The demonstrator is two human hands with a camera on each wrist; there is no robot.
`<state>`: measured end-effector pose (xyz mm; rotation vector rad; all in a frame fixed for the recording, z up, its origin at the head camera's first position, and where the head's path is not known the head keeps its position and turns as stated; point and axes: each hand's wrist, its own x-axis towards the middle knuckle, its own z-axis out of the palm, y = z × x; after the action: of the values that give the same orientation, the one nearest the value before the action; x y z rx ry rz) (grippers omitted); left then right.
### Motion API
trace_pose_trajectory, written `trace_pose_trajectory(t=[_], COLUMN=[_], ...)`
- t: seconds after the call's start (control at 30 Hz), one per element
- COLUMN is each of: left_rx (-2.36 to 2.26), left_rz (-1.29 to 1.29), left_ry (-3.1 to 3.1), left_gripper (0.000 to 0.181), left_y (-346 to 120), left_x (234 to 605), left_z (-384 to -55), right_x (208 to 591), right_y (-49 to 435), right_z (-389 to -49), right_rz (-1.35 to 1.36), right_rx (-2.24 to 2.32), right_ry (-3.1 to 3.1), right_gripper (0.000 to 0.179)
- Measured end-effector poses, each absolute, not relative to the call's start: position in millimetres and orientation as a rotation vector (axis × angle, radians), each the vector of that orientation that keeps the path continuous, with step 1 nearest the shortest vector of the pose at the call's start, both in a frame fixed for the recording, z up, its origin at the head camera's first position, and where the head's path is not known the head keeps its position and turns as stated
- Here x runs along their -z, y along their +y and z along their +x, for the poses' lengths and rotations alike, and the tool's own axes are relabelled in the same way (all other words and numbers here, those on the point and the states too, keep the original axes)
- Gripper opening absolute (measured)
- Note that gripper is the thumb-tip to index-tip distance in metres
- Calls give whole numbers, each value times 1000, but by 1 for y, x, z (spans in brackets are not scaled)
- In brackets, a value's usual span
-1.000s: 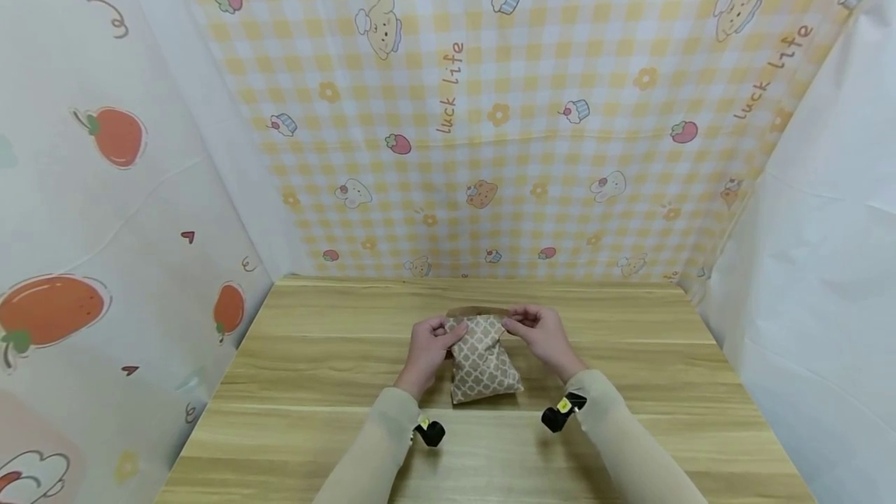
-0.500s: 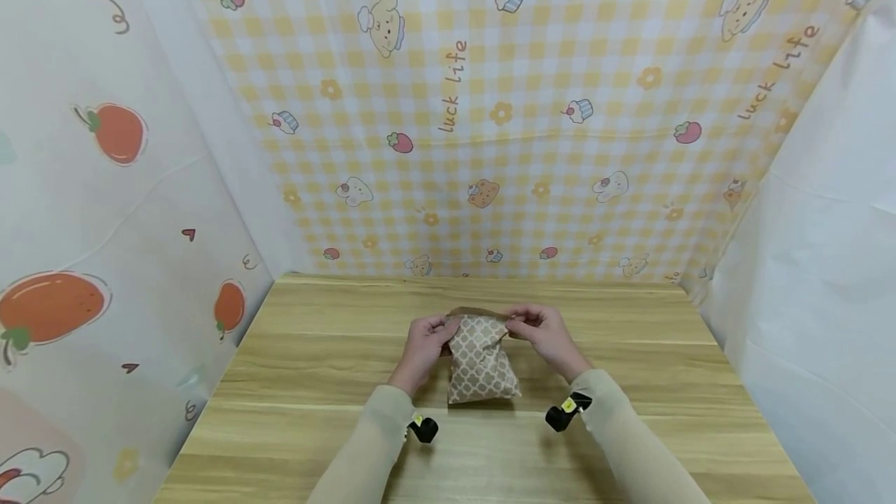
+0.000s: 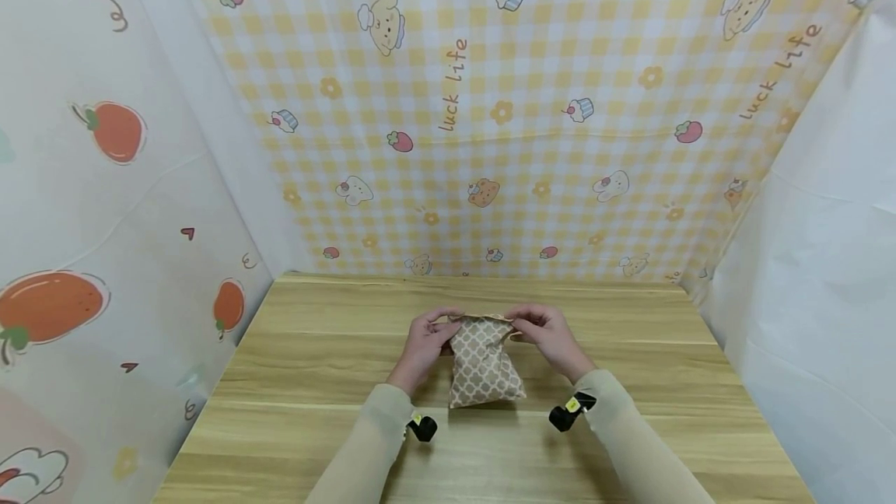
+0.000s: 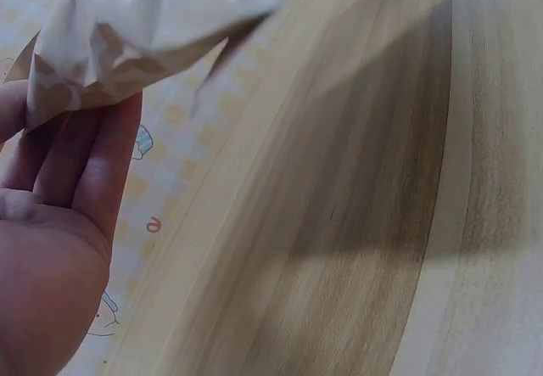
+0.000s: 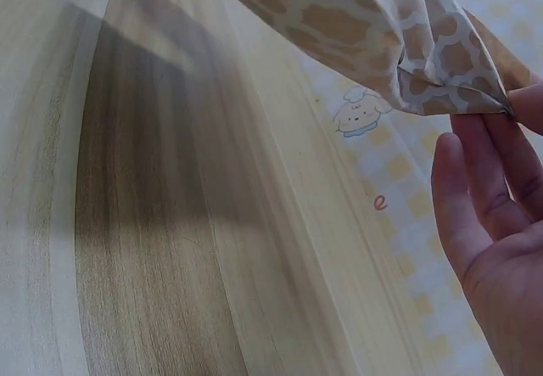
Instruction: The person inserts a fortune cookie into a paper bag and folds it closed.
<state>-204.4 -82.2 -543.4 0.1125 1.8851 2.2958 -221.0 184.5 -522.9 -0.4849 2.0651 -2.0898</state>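
A brown paper bag with a pale lattice pattern hangs between both hands over the table, its lower end towards the person. My left hand pinches its upper left corner, thumb on the near face. At the upper right corner, my right hand pinches the paper between thumb and fingers. In the left wrist view the bag looks creased above the fingers. Folds gather in the bag by the right fingertips in the right wrist view. The inside of the bag is hidden.
The wood-grain table ends at a yellow checked cloth behind it. A white printed sheet borders the left side, and a plain white sheet the right.
The brown flap at the bag's top edge has folded down towards the person, leaving only a thin rim. The bag's lower end has shifted slightly nearer. Both hands keep their hold.
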Motion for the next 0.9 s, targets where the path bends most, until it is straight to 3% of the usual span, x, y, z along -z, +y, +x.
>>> trace_pose_trajectory(t=[0.23, 0.67, 0.9], left_rx=[-2320, -2385, -2314], left_rz=[115, 71, 46], left_ry=[1939, 2003, 2085], left_gripper=[16, 21, 33], left_y=[-82, -74, -70], left_x=[545, 541, 538], left_z=[-205, -202, -201], right_x=[520, 518, 506], right_y=[184, 180, 171], right_z=[-219, -221, -224], right_rz=[-439, -402, -590], right_rx=[2099, 1976, 1677], right_ry=[2046, 2239, 2527], right_gripper=[23, 26, 29])
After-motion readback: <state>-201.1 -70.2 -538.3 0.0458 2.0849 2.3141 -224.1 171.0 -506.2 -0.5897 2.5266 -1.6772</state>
